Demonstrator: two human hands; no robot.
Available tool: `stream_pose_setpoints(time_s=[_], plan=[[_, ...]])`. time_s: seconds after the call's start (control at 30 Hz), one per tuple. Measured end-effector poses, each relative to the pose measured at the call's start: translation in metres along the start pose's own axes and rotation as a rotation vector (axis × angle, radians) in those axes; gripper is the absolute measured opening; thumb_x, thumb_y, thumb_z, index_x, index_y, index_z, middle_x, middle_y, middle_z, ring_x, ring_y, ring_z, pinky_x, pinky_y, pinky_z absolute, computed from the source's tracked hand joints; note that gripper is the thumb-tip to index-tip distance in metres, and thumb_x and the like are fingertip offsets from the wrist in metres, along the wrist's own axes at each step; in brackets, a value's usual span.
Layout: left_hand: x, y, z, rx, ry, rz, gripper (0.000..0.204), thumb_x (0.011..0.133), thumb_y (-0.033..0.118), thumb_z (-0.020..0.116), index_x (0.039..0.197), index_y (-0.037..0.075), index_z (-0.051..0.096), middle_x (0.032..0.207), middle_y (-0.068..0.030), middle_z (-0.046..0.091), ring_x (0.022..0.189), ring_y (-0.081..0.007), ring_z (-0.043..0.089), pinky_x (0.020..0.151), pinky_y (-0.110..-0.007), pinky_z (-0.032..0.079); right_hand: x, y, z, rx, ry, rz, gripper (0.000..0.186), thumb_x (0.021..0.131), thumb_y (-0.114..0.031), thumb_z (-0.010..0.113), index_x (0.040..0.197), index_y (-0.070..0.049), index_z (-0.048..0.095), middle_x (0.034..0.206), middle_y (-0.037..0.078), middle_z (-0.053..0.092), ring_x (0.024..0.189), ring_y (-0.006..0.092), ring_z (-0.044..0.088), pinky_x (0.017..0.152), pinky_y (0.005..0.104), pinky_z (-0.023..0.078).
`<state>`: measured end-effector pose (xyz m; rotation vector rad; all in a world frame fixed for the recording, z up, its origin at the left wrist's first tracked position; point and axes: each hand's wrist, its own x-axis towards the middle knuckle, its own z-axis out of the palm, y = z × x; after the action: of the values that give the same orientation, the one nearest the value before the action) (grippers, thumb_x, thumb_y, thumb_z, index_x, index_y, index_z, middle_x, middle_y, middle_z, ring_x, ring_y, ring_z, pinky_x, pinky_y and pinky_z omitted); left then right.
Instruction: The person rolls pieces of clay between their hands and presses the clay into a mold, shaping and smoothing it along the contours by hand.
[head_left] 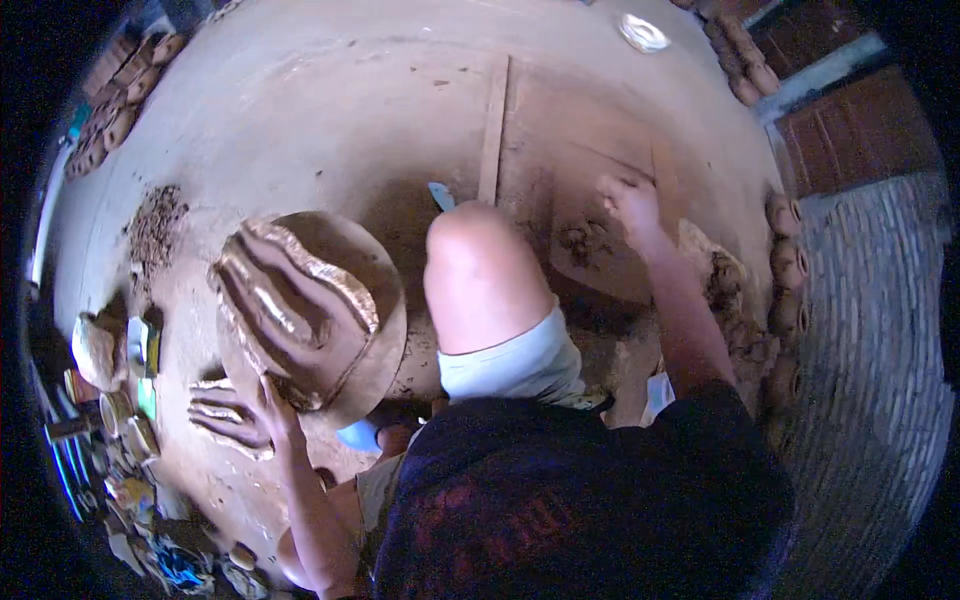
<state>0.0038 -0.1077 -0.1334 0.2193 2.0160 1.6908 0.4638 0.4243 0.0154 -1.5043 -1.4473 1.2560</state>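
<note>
1 knee (482,265), 1 plank (494,130) between: left hand (278,418) meets clay form (292,300), fingers extended; right hand (632,208) curls, contents unclear.

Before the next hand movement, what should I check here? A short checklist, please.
1. Large ridged piece lies on the round disc: ok.
2. Left hand is beside that piece's near edge: ok.
3. Left hand has a firm grip: cannot tell.
4. Both hands are at the large piece: not ok; the right hand is out beyond the bare knee.
5. Right hand is empty: cannot tell; its fingers look curled.
</note>
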Motion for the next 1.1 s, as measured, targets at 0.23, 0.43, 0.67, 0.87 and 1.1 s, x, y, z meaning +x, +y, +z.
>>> stream_pose_setpoints(time_s=[0.23,0.43,0.67,0.87,1.1], plan=[[-0.021,0.014,-0.002,0.156,0.015,-0.18,0.058,0.109,0.044,0.05,0.153,0.006,0.045,0.133,-0.0143,0.061,0.115,-0.0264,0.059,0.096,-0.041,0.05,0.038,0.185,-0.052,-1.002,0.063,-0.173,0.058,0.093,-0.049,0.068,0.1,0.008,0.072,0.1,0.034,0.072,0.101,0.0492,0.07,0.088,0.054,0.056],[-0.05,0.026,-0.159,1.028,-0.375,-0.081,0.062,0.105,0.057,0.052,0.1,-0.002,0.071,0.072,-0.0085,0.064,0.067,-0.0175,0.061,0.056,-0.035,0.044,0.042,0.237,-0.012,-1.296,-0.414,-0.146,0.062,0.093,-0.055,0.063,0.099,0.005,0.076,0.105,0.029,0.073,0.103,0.0473,0.07,0.089,0.0518,0.056],[-0.102,0.077,-0.219,1.062,-0.368,-0.573,0.08,0.1,0.071,0.044,0.076,0.0,0.073,0.066,-0.0112,0.067,0.06,-0.0248,0.063,0.063,-0.039,0.05,0.082,0.295,-0.036,-1.367,-0.197,-0.029,0.038,0.094,-0.035,0.059,0.099,-0.004,0.079,0.099,0.022,0.076,0.095,0.0411,0.074,0.083,0.0521,0.058],[-0.138,0.129,-0.209,1.024,-0.262,-0.627,0.082,0.1,0.072,0.043,0.072,0.0,0.072,0.067,-0.0118,0.068,0.063,-0.0251,0.064,0.066,-0.04,0.05,0.073,0.286,-0.015,-1.308,-0.289,0.121,0.031,0.096,-0.032,0.058,0.094,-0.007,0.077,0.088,0.015,0.073,0.08,0.0345,0.07,0.071,0.049,0.056],[-0.101,0.101,-0.189,0.988,-0.476,-0.178,0.072,0.101,0.068,0.048,0.1,0.001,0.073,0.07,-0.011,0.067,0.067,-0.0215,0.065,0.066,-0.036,0.051,0.104,0.235,-0.025,-0.951,-0.485,0.365,0.03,0.1,-0.031,0.058,0.086,-0.009,0.073,0.077,0.008,0.069,0.066,0.0275,0.064,0.06,0.0446,0.052]])
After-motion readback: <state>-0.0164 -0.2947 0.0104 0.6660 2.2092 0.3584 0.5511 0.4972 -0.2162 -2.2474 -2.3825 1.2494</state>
